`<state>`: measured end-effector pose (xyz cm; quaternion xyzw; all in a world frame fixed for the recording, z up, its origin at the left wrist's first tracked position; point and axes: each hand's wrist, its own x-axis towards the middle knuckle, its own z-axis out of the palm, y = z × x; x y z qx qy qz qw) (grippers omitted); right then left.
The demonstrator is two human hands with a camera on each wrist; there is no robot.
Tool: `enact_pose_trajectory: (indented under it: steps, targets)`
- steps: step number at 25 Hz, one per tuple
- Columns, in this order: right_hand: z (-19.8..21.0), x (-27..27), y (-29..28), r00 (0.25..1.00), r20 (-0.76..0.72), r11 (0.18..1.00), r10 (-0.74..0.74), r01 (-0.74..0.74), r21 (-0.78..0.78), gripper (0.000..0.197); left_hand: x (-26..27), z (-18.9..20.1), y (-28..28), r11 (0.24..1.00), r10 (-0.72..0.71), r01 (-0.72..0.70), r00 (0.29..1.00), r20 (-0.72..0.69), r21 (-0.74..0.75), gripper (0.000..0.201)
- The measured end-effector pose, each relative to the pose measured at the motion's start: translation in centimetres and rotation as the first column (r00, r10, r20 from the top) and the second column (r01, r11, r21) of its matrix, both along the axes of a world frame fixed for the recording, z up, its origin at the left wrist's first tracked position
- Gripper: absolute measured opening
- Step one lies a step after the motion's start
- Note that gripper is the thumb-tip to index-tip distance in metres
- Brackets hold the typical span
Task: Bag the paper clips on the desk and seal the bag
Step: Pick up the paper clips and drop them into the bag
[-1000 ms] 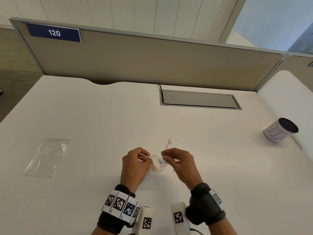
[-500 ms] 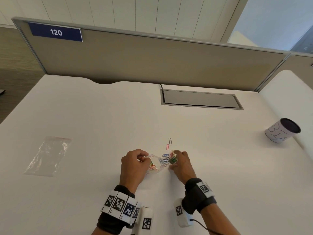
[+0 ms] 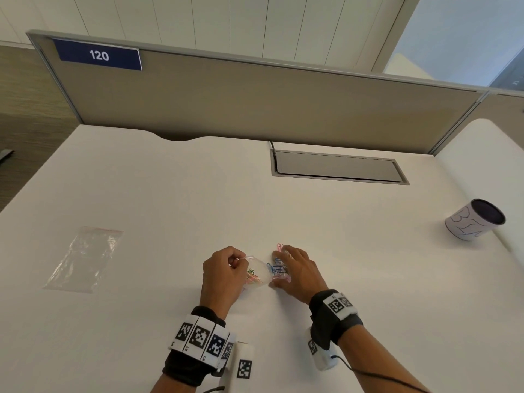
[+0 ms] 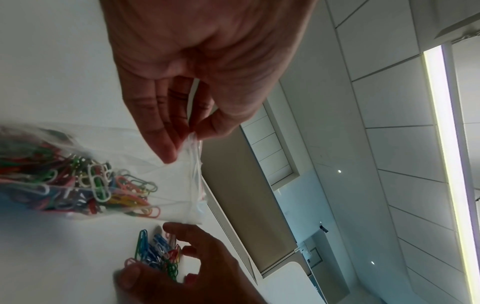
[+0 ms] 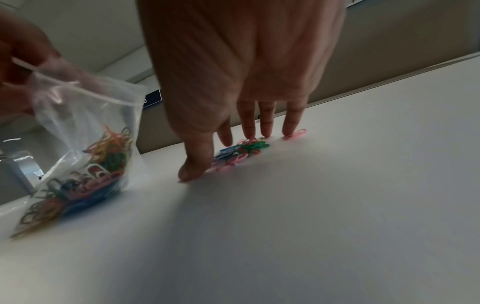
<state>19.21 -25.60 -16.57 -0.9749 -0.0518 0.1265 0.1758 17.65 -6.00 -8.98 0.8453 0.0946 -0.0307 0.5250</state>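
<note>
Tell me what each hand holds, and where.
Left hand pinches the bag by its open top edge. Right hand holds nothing; fingertips on loose clips.

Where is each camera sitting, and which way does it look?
Head: worn high, looks down at the desk; both hands and wristbands show.
Left wrist: looks along the left hand, which pinches the bag.
Right wrist: looks along the right hand to the loose paper clips.
All share the bag and clips.

The head camera is looking down on both hands from above; each wrist camera is peering close along its palm, both sharing the bag (image 4: 145,181) between the hands.
</note>
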Motion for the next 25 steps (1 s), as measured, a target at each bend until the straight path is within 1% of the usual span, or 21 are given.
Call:
enact_pose_trajectory:
  steps: [3, 6, 8, 10, 13, 17, 19, 21, 24, 25]
  targets:
    - [-0.1, -0.6, 0.0, 0.997, 0.077, 0.999, 0.025, -0.023, -0.027, 0.056, 0.0, -0.2, -0.3, 1.0, -0.002, 0.002, 1.0, -0.004, -0.029, 0.011]
    - [-0.5, -0.5, 0.0, 0.991, 0.137, 0.998, -0.002, -0.007, 0.069, 0.031, -0.1, -0.3, -0.4, 0.999, 0.0, 0.0, 1.0, -0.008, -0.032, 0.013]
    - [-0.4, -0.4, 0.0, 0.989, 0.147, 0.993, -0.03, 0.013, 0.117, 0.021, -0.1, -0.2, -0.4, 0.999, 0.005, -0.005, 1.0, -0.003, -0.038, 0.013]
    - [-0.1, 0.0, 0.0, 0.99, 0.138, 0.992, -0.035, 0.018, 0.123, 0.016, -0.1, -0.1, -0.3, 0.999, 0.006, -0.006, 1.0, 0.003, -0.033, 0.012]
    - [0.4, 0.8, 0.0, 0.993, 0.116, 0.998, -0.009, 0.002, 0.065, 0.012, -0.2, -0.1, -0.2, 1.0, 0.002, -0.001, 1.0, 0.006, -0.031, 0.012]
    - [-0.1, 1.0, -0.2, 0.992, 0.127, 1.0, -0.002, 0.001, 0.013, 0.013, -0.2, -0.3, -0.1, 0.999, 0.004, -0.004, 1.0, -0.006, -0.037, 0.012]
    - [0.1, 0.9, 0.0, 0.99, 0.111, 0.993, -0.083, 0.074, 0.087, 0.014, -0.2, -0.3, -0.1, 0.999, -0.002, 0.002, 1.0, -0.007, -0.036, 0.013]
    - [0.5, 0.9, -0.1, 0.972, 0.087, 0.955, -0.217, 0.193, 0.225, 0.014, -0.1, -0.3, -0.2, 0.999, -0.005, 0.004, 1.0, -0.003, -0.037, 0.013]
    - [1.0, 0.8, -0.7, 0.919, 0.044, 0.851, -0.392, 0.344, 0.397, 0.011, 0.1, -0.2, -0.3, 0.999, -0.001, 0.002, 1.0, 0.003, -0.04, 0.013]
    - [0.9, 0.7, -1.0, 0.899, 0.014, 0.801, -0.438, 0.383, 0.46, 0.01, 0.2, -0.2, -0.3, 0.999, -0.002, 0.002, 1.0, 0.005, -0.039, 0.013]
